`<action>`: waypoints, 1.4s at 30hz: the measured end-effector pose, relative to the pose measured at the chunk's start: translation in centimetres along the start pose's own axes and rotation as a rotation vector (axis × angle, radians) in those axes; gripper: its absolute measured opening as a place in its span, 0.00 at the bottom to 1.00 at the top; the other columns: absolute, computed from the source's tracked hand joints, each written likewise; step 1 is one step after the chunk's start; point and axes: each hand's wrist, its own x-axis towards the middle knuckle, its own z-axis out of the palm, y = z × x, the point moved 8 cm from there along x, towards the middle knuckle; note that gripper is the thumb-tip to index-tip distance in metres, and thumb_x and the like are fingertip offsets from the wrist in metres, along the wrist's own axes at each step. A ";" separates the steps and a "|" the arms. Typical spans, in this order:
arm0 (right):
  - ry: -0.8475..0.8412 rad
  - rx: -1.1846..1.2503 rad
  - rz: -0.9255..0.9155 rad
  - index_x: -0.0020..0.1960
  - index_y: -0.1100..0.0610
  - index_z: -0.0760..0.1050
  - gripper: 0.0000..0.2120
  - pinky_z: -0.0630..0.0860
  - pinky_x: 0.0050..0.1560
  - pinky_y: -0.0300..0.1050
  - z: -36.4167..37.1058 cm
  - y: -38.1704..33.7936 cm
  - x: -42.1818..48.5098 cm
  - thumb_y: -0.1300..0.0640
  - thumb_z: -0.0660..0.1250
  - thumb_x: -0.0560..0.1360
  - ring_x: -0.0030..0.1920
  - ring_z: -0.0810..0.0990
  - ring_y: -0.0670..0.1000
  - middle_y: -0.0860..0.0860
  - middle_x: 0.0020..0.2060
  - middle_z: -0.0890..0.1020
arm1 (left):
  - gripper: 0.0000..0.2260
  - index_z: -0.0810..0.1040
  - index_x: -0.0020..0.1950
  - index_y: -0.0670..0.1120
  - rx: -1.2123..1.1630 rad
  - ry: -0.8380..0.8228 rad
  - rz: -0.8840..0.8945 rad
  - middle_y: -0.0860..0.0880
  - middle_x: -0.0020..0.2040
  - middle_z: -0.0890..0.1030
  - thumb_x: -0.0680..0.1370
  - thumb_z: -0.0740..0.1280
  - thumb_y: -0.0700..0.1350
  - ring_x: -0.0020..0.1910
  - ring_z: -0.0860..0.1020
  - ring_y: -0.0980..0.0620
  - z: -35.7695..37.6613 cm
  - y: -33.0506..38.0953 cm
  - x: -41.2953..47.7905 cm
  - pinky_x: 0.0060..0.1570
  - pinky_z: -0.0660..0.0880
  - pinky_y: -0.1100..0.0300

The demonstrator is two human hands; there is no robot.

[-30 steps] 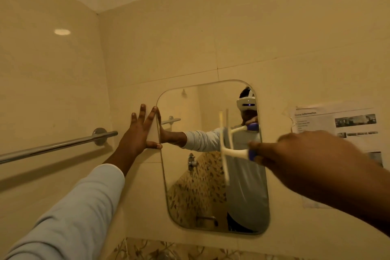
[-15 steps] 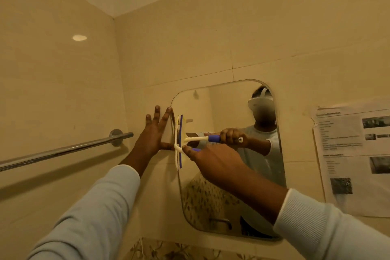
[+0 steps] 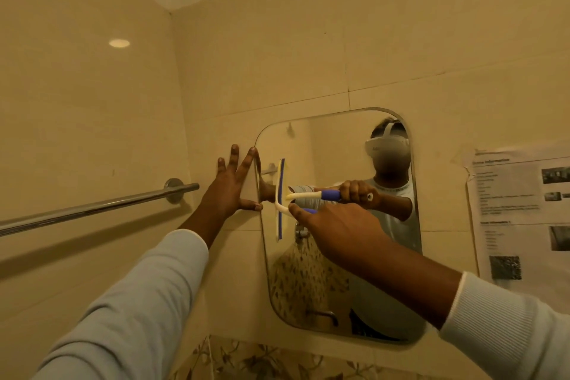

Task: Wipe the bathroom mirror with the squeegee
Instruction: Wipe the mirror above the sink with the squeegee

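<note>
A person's right hand grips the handle of a squeegee, fingers closed around it, its blade upright against the left part of a wall mirror. The left hand lies open and flat on the tiled wall, fingers spread, thumb touching the mirror's edge. A metal rail runs left; a printed notice hangs right.

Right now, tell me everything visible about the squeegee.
The squeegee has a cream plastic neck, a blue grip and a long blade edged blue and yellow. The blade stands upright against the mirror near its left edge, about mid-height. The right hand grips the handle, hiding most of it.
</note>
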 end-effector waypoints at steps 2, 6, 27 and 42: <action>0.004 -0.012 0.018 0.84 0.46 0.48 0.33 0.71 0.35 0.45 0.1 0.6 -0.4 0.58 0.61 0.85 0.38 0.75 0.50 0.53 0.48 0.81 | 0.67 0.28 0.78 0.65 0.001 -0.004 -0.003 0.51 0.82 0.29 0.64 0.82 0.60 0.81 0.38 0.32 0.0 0.1 0.0 0.72 0.63 0.31; -0.001 -0.012 0.032 0.84 0.45 0.48 0.33 0.69 0.34 0.45 0.3 1.5 -1.2 0.56 0.61 0.85 0.36 0.72 0.48 0.51 0.42 0.74 | 0.67 0.27 0.77 0.64 0.010 -0.010 -0.007 0.50 0.82 0.28 0.64 0.82 0.60 0.81 0.39 0.32 0.0 0.1 0.1 0.72 0.63 0.31; -0.105 -0.112 0.112 0.82 0.38 0.37 0.37 0.61 0.28 0.37 0.5 8.9 -8.2 0.53 0.59 0.85 0.30 0.66 0.42 0.47 0.38 0.68 | 0.70 0.27 0.80 0.61 0.046 -0.040 -0.023 0.48 0.82 0.28 0.62 0.82 0.63 0.81 0.38 0.30 0.0 0.0 0.3 0.75 0.56 0.29; -0.217 -0.299 0.201 0.79 0.36 0.31 0.38 0.55 0.26 0.36 -0.9 14.1 -14.8 0.50 0.58 0.86 0.28 0.67 0.42 0.45 0.34 0.64 | 0.69 0.29 0.81 0.56 0.046 -0.053 -0.005 0.46 0.81 0.28 0.63 0.82 0.63 0.81 0.37 0.31 -0.3 0.5 0.0 0.77 0.52 0.30</action>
